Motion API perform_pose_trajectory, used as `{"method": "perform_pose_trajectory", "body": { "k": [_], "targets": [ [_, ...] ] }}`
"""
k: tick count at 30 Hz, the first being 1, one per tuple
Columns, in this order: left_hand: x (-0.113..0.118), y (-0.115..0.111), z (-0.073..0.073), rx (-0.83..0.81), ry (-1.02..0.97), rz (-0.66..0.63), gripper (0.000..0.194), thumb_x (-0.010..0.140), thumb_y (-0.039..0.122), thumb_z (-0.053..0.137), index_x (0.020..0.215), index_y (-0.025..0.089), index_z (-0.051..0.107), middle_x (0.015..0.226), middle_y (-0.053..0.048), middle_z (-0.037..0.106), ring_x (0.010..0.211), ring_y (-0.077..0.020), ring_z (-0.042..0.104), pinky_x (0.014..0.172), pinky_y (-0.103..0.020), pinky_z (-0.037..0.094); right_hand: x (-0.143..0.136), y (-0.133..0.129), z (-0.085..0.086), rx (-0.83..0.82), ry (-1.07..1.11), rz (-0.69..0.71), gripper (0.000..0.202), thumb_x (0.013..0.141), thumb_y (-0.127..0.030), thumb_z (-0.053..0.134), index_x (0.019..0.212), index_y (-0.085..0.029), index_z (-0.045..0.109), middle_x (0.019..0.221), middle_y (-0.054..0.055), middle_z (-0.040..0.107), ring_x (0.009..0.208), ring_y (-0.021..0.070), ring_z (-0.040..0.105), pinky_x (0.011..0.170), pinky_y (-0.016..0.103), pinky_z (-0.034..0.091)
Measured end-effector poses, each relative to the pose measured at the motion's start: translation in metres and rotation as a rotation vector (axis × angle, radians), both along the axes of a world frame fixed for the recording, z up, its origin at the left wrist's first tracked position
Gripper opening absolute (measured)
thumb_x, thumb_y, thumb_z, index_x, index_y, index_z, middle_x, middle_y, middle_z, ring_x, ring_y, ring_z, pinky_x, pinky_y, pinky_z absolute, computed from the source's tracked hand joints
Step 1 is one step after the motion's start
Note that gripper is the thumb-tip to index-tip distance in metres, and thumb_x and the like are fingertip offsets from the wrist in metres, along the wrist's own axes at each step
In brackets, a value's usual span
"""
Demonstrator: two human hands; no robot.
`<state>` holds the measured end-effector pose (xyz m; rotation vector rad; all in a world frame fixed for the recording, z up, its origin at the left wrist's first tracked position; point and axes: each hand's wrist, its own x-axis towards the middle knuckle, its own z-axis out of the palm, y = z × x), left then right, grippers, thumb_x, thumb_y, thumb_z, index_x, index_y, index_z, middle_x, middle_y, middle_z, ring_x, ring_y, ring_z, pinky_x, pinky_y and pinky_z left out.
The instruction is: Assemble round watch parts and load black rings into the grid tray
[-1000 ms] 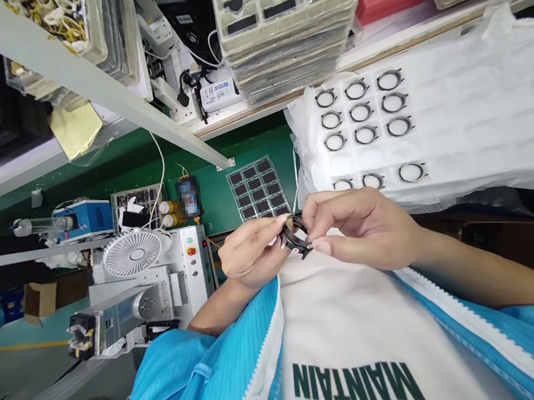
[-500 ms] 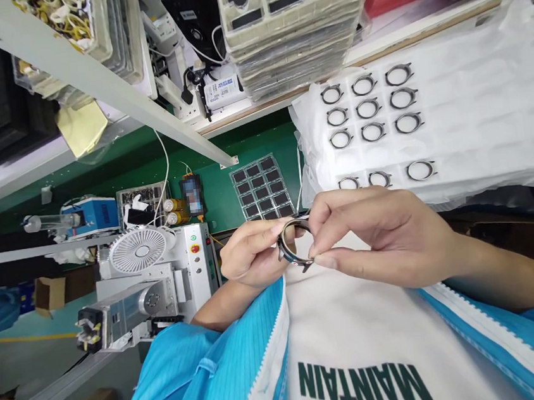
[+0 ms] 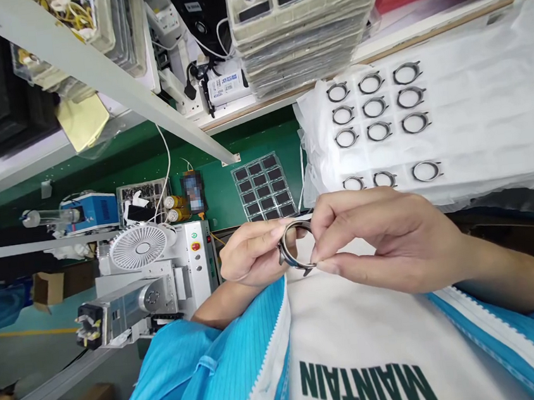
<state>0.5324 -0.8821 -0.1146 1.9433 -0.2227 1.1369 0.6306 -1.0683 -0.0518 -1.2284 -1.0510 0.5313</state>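
Metal ring point(image 3: 295, 246): a grey ring with small lugs is held up in front of the chest, above the white shirt point(image 3: 358, 343) and clear of the worktop point(image 3: 227, 185).
Left hand point(image 3: 251, 256): its fingers are closed narrowly on the ring's left edge, the thumb lying along the top of the rim.
Right hand point(image 3: 385, 238): the ring's right edge is pinched between thumb and forefinger; the other fingers are curled loosely beneath.
Gap between hands: only the ring's own width is left open; the shirt is seen through its middle.
White sheet point(image 3: 477, 114): spread over the upper right, with more rings point(image 3: 374, 107) laid on it in rows, each apart from its neighbours. The sheet's near edge lies just above the right hand.
Dark tray point(image 3: 264, 187): a gridded tray is set on the green worktop, just above and left of the held ring, near the sheet's left edge.
Machine point(image 3: 161, 281): a white unit with a round fan is placed to the left of the left hand, close to the forearm.
Stacked trays point(image 3: 301, 24): piled at the worktop's far edge, well apart from the hands.
Open room: a bare green strip is left between machine and sheet.
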Motion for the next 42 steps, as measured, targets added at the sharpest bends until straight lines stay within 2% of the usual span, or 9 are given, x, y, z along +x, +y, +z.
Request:
{"method": "perform_pose_trajectory", "body": {
  "k": [5, 11, 14, 17, 21, 26, 32, 37, 42],
  "targets": [
    [0.009, 0.002, 0.000, -0.018, 0.058, -0.012, 0.031, 0.084, 0.015, 0.084, 0.113, 0.024, 0.078, 0.090, 0.000, 0.081, 0.071, -0.0124, 0.077, 0.062, -0.021, 0.064, 0.002, 0.004, -0.019, -0.029, 0.065, -0.060, 0.009, 0.095, -0.019, 0.070, 0.093, -0.020, 0.078, 0.085, 0.004, 0.068, 0.077, 0.0147, 0.064, 0.073, 0.029, 0.055],
    [0.018, 0.009, -0.020, -0.066, 0.357, -0.037, 0.033, 0.074, 0.002, 0.069, 0.100, 0.018, 0.081, 0.082, -0.002, 0.080, 0.067, -0.0102, 0.073, 0.063, -0.018, 0.061, 0.010, 0.013, -0.071, -0.122, 0.330, -0.111, 0.016, 0.094, -0.034, 0.076, 0.090, -0.019, 0.077, 0.087, 0.005, 0.067, 0.078, 0.0153, 0.066, 0.071, 0.028, 0.056],
    [0.020, 0.012, -0.031, -0.199, 0.605, -0.005, 0.028, 0.070, 0.004, 0.070, 0.092, 0.017, 0.083, 0.084, -0.003, 0.081, 0.068, -0.0123, 0.074, 0.064, -0.020, 0.063, 0.013, 0.020, -0.094, -0.157, 0.261, -0.136, 0.019, 0.087, -0.035, 0.082, 0.098, -0.020, 0.077, 0.095, 0.006, 0.067, 0.087, 0.0177, 0.068, 0.078, 0.030, 0.059],
    [0.023, 0.015, -0.037, -0.316, 0.786, 0.008, 0.024, 0.069, 0.006, 0.073, 0.089, 0.016, 0.083, 0.084, -0.003, 0.081, 0.071, -0.0146, 0.076, 0.067, -0.022, 0.064, 0.015, 0.028, -0.106, -0.251, 0.121, -0.149, 0.019, 0.087, -0.038, 0.081, 0.094, -0.020, 0.077, 0.098, 0.007, 0.066, 0.088, 0.0183, 0.066, 0.081, 0.032, 0.059],
    [0.024, 0.020, -0.037, -0.493, 0.897, -0.049, 0.018, 0.071, 0.014, 0.078, 0.089, 0.015, 0.081, 0.083, -0.005, 0.081, 0.074, -0.0161, 0.077, 0.067, -0.022, 0.062, 0.020, 0.035, -0.111, -0.247, 0.190, -0.145, 0.026, 0.086, -0.046, 0.082, 0.087, -0.020, 0.078, 0.092, 0.006, 0.066, 0.084, 0.0183, 0.065, 0.077, 0.033, 0.059],
    [0.015, 0.029, -0.039, -0.753, 0.863, -0.310, 0.028, 0.072, 0.032, 0.090, 0.087, 0.013, 0.074, 0.074, -0.002, 0.073, 0.062, -0.0130, 0.073, 0.058, -0.019, 0.057, 0.028, 0.042, -0.109, -0.176, 0.334, -0.085, 0.026, 0.081, -0.043, 0.088, 0.085, -0.019, 0.078, 0.087, 0.005, 0.067, 0.081, 0.0174, 0.066, 0.077, 0.033, 0.058],
    [0.007, 0.042, -0.043, -0.720, 0.688, -0.403, 0.044, 0.064, 0.045, 0.097, 0.082, 0.014, 0.073, 0.098, -0.008, 0.073, 0.066, -0.0086, 0.067, 0.061, -0.021, 0.057, 0.030, 0.053, -0.106, -0.151, 0.459, 0.092, 0.022, 0.082, -0.038, 0.088, 0.084, -0.019, 0.078, 0.084, 0.004, 0.068, 0.075, 0.0140, 0.066, 0.071, 0.028, 0.059],
    [-0.004, 0.048, -0.052, -0.992, 0.868, -0.560, 0.055, 0.054, 0.045, 0.103, 0.081, 0.014, 0.065, 0.078, -0.003, 0.074, 0.060, -0.0115, 0.068, 0.058, -0.023, 0.057, 0.025, 0.065, -0.109, -0.233, 0.584, 0.179, 0.030, 0.076, -0.040, 0.092, 0.089, -0.018, 0.077, 0.087, 0.006, 0.074, 0.074, 0.0158, 0.071, 0.067, 0.028, 0.063],
    [-0.010, 0.050, -0.061, -1.154, 0.815, -0.589, 0.058, 0.051, 0.046, 0.104, 0.076, 0.013, 0.063, 0.073, -0.002, 0.074, 0.059, -0.0134, 0.070, 0.061, -0.026, 0.059, 0.014, 0.075, -0.111, -0.229, 0.476, 0.061, 0.026, 0.084, -0.033, 0.087, 0.104, -0.020, 0.079, 0.091, 0.008, 0.079, 0.081, 0.0167, 0.075, 0.077, 0.029, 0.065]
  ]
}}
